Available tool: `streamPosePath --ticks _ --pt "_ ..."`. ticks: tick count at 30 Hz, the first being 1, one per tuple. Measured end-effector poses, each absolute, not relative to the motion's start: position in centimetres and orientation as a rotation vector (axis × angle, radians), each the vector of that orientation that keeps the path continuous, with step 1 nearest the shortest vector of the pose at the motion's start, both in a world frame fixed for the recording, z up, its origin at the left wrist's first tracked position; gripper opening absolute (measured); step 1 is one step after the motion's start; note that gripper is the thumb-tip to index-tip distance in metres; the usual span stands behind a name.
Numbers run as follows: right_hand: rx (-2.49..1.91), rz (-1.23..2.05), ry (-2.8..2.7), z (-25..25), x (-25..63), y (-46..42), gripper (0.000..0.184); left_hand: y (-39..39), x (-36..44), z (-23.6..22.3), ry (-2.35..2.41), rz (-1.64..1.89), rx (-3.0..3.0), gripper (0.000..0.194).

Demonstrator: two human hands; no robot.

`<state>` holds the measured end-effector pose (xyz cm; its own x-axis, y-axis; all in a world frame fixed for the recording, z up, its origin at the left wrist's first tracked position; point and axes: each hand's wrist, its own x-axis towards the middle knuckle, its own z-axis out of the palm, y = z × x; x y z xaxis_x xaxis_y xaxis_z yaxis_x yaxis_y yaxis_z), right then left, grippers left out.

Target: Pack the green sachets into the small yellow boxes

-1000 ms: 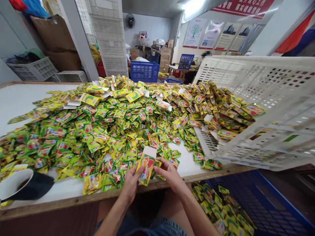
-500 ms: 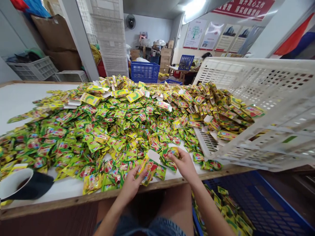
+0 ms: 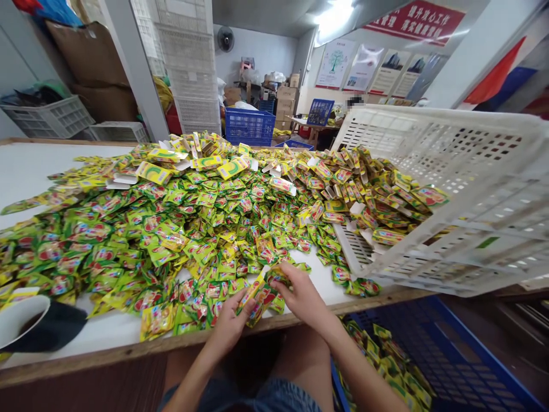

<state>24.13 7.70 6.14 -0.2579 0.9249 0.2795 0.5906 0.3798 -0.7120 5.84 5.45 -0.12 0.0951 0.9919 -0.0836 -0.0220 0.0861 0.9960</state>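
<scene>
Near the table's front edge, my left hand point(image 3: 231, 319) is closed around a small yellow carton point(image 3: 262, 300) with red fruit print, its upper end tilted away from me. My right hand point(image 3: 301, 294) pinches a green sachet point(image 3: 275, 274) against the carton's upper end; my fingers partly hide it, and I cannot tell how far inside it sits. Beyond both hands spreads a large heap of green sachets point(image 3: 206, 229). Yellow cartons point(image 3: 154, 171), some with white flaps standing open, lie along the back of the heap.
A tipped white plastic crate point(image 3: 429, 240) spills cartons at the right. Below the table edge sits a blue crate point(image 3: 446, 343) with yellow-green packs inside. A dark mug point(image 3: 55, 326) holding dark liquid stands at the front left. Stacked white crates point(image 3: 186, 68) rise behind the table.
My right hand has moved left with the sachet, from beside the carton to its upper end. The carton has turned slightly in my left hand.
</scene>
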Motion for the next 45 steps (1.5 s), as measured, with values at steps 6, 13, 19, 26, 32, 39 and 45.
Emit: streamPosePath --ticks 6,13,19,26,32,39,45 --pt "-1.282 0.799 -2.085 7.7 24.6 8.0 0.007 5.3 5.9 0.4 1.103 1.059 1.212 0.035" --pt "-1.243 0.883 -2.074 7.1 24.0 8.1 0.006 5.3 5.7 0.1 1.088 1.062 1.220 0.036" --pt "-1.211 1.116 -1.598 6.0 24.0 8.5 0.020 5.6 5.5 -1.1 1.225 1.160 1.032 0.043" --pt "-1.330 0.791 -1.734 4.3 22.4 7.8 0.018 5.5 5.3 -1.4 1.207 1.158 1.049 0.048" --pt "-1.140 1.084 -1.413 3.1 20.9 6.3 0.025 5.6 5.7 -1.8 1.152 1.186 0.993 0.053" --pt "-1.178 0.864 -1.442 1.3 21.5 5.5 0.017 5.3 6.5 -0.3 1.008 1.266 1.257 0.046" --pt "-1.182 0.871 -1.639 0.8 23.0 5.4 0.019 5.9 6.4 0.4 0.999 1.141 1.412 0.025"
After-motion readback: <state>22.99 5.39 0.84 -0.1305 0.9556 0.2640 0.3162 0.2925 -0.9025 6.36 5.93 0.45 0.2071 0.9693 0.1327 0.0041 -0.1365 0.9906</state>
